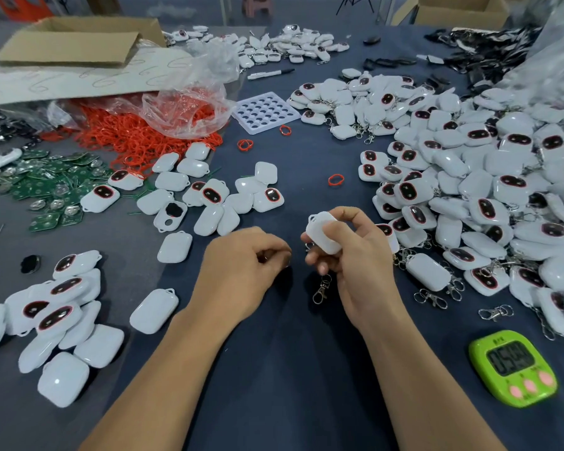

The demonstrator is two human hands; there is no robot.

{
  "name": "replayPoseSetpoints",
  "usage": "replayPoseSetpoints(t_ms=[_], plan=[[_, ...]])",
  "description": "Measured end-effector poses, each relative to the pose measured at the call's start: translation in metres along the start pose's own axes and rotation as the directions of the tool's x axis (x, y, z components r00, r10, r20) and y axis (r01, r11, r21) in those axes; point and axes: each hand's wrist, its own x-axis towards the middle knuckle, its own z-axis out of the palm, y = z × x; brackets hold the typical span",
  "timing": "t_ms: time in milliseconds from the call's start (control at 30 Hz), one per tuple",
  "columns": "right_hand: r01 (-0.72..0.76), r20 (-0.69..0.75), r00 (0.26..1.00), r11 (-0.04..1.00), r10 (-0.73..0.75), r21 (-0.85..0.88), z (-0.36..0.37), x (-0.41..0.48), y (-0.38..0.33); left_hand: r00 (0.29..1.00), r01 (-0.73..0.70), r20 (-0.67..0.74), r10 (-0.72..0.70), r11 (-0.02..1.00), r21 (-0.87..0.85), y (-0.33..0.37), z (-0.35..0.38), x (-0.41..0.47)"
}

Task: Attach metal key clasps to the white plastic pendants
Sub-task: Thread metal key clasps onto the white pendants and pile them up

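The right hand (355, 268) grips a white pendant (323, 234) in its curled fingers, just above the dark surface (274, 369). A metal clasp (321, 289) dangles beneath the hand. The left hand (245, 265) sits just beside it, fingers curled inward; whether they pinch anything cannot be told.

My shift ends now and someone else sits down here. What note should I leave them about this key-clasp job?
Left hand: fingers curled, contents unclear.
Right hand: grips a white pendant; a clasp dangles below it, joined or not unclear.
Done: big pile of pendants with clasps, on the right.
To do: bare pendants centre-left and near left; loose clasps lie beside the right wrist.
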Motion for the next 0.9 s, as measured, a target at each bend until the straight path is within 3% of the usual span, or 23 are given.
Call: replayPoseSetpoints(t_ms=[67, 133, 200, 333, 433, 567, 667, 900], plan=[[0.012, 0.015, 1.000, 1.000, -0.012, 0.006, 0.000, -0.001, -0.001, 0.994, 0.074, -0.080, -0.073, 0.997, 0.008, 0.000, -0.004, 0.003], [0.020, 0.025, 0.999, 1.000, -0.020, -0.015, -0.001, -0.001, -0.001, 0.994, 0.110, -0.020, -0.108, 0.980, 0.168, -0.002, -0.007, 0.005], [0.024, 0.026, 0.999, 0.999, -0.023, -0.049, -0.002, -0.001, -0.001, 0.992, 0.102, 0.047, -0.114, 0.973, 0.209, -0.002, -0.009, 0.007], [0.048, 0.028, 0.999, 0.997, -0.046, -0.058, -0.002, -0.001, 0.003, 0.992, 0.110, 0.057, -0.116, 0.988, 0.104, -0.002, -0.010, 0.007], [0.100, 0.046, 0.995, 0.966, -0.092, -0.240, -0.001, -0.003, 0.006, 0.990, 0.136, 0.022, -0.137, 0.990, 0.021, -0.004, -0.009, 0.006], [0.217, 0.134, 0.976, 0.855, -0.174, -0.471, 0.003, -0.007, 0.013, 0.975, 0.206, -0.024, -0.223, 0.933, -0.295, -0.002, -0.007, 0.007], [0.308, 0.214, 0.950, 0.789, -0.226, -0.532, 0.006, -0.010, 0.015, 0.976, 0.210, 0.055, -0.209, 0.857, -0.470, 0.004, -0.005, 0.007], [0.229, 0.112, 0.973, 0.792, -0.201, -0.566, 0.004, -0.006, 0.014, 0.975, 0.209, 0.075, -0.209, 0.746, -0.633, 0.006, -0.007, 0.005]])
